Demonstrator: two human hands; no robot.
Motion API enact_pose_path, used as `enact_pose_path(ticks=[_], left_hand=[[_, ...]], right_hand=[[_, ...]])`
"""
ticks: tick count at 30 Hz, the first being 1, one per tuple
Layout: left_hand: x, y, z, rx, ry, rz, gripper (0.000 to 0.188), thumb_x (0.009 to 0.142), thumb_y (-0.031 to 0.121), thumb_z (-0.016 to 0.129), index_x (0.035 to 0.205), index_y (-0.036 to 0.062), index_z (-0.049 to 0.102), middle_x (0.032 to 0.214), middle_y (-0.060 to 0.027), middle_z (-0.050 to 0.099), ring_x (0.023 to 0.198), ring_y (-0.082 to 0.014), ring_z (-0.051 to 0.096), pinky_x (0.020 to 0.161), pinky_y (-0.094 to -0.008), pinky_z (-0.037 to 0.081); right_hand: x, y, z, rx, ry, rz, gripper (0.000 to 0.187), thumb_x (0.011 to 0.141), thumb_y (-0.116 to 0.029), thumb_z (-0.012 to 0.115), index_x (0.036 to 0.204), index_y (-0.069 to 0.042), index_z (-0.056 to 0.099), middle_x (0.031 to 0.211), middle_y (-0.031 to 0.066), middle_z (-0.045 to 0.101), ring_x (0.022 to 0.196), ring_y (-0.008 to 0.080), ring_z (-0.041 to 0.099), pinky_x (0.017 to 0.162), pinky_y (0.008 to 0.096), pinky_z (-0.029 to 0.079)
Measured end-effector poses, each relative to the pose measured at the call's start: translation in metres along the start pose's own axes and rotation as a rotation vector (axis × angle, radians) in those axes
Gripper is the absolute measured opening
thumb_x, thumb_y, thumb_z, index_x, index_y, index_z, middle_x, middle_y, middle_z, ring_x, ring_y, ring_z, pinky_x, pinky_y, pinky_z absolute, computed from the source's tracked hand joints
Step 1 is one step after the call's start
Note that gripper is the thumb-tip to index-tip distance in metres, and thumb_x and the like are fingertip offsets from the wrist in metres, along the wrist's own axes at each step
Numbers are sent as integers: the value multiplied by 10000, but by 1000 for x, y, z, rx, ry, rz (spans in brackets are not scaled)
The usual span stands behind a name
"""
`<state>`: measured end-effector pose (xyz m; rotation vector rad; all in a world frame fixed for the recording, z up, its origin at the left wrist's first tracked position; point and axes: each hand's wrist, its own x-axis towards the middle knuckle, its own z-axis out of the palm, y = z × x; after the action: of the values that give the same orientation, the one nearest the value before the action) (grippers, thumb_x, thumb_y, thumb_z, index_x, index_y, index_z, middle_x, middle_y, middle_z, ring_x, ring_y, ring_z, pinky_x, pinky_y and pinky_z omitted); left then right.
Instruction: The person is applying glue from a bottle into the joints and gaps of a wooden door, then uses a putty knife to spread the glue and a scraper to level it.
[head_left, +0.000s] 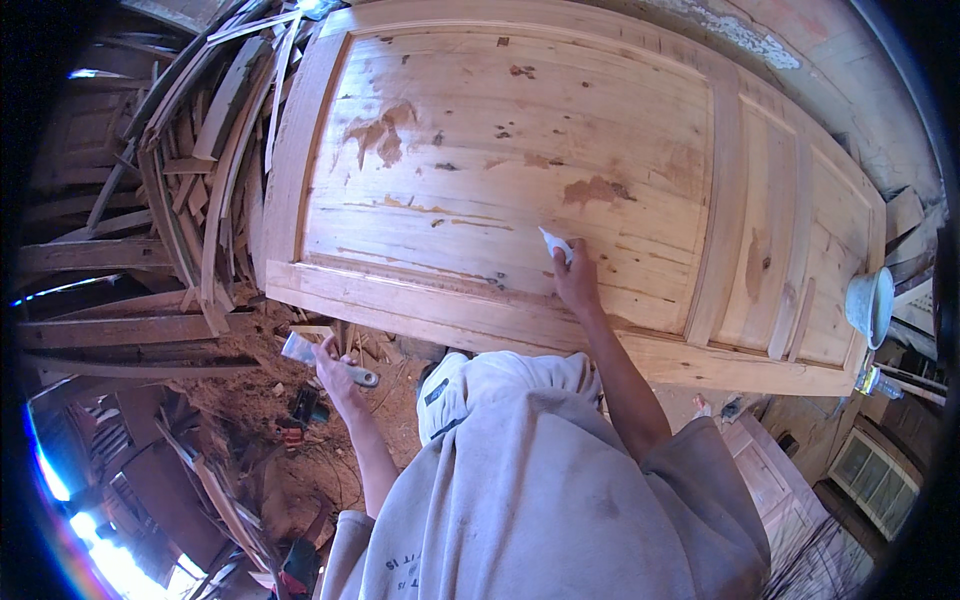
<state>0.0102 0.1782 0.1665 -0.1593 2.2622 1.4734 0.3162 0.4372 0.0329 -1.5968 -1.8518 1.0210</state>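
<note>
A large pale wooden panelled door [480, 180] lies flat in front of me, with knots, cracks and brown smeared patches [597, 191] on its biggest panel. Over that panel my right hand [576, 277] is closed on a small white pointed piece, its tip [548, 238] close to the wood; whether it touches I cannot tell. Off the door's near left edge, my left hand [337, 372] grips a hand tool with a wide, flat, pale head [298, 347]. The tool's grey handle end [363, 377] sticks out past the fingers; brush or putty knife, I cannot tell.
Stacked wood offcuts [205, 170] crowd the left side, near the door's end. Sawdust and scraps cover the floor [235, 395] below my left hand. At the door's right end are a pale bucket [869, 306] and a clear bottle [878, 383]. Another panelled wooden piece [770, 480] lies lower right.
</note>
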Motion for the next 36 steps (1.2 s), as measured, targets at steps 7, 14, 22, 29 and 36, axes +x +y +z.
enact_pose_path(ticks=[7, 14, 22, 29, 36], left_hand=[[3, -34, -25, -22, 89, -47, 574, 1009, 534, 349, 1119, 32, 605, 816, 10, 335, 613, -89, 418, 529, -240, 429], [6, -73, -20, 1, 88, -153, 620, 991, 578, 353, 1135, 28, 601, 786, 8, 386, 596, -94, 431, 544, -249, 435], [18, -162, -59, 320, 88, -139, 697, 988, 603, 290, 1140, -7, 592, 814, -88, 567, 558, -154, 495, 530, -276, 431], [6, -191, -68, 320, 104, -322, 711, 976, 613, 312, 1110, -35, 573, 884, -135, 590, 541, -194, 517, 497, -321, 469], [13, -179, -59, 254, 68, -292, 701, 981, 602, 312, 1083, -36, 583, 875, -131, 584, 552, -192, 511, 503, -321, 479]], right_hand=[[-1, -12, -6, -25, -40, 57, 266, 946, -262, 572, 1015, -11, 516, 741, 243, 639, 679, 411, 646, 579, 475, 474], [-1, -15, -12, -81, -33, 77, 261, 938, -249, 581, 1028, -14, 512, 756, 251, 646, 690, 426, 645, 585, 488, 479], [-3, -11, -17, -116, 0, 88, 238, 939, -234, 584, 1014, -19, 512, 773, 250, 652, 702, 421, 652, 584, 489, 487], [-8, -2, -28, -165, 37, 133, 222, 943, -227, 584, 991, -23, 513, 751, 232, 650, 673, 401, 655, 570, 473, 482], [-12, 9, -39, -178, 82, 87, 214, 941, -220, 591, 979, -23, 516, 718, 212, 645, 631, 371, 652, 541, 451, 474]])
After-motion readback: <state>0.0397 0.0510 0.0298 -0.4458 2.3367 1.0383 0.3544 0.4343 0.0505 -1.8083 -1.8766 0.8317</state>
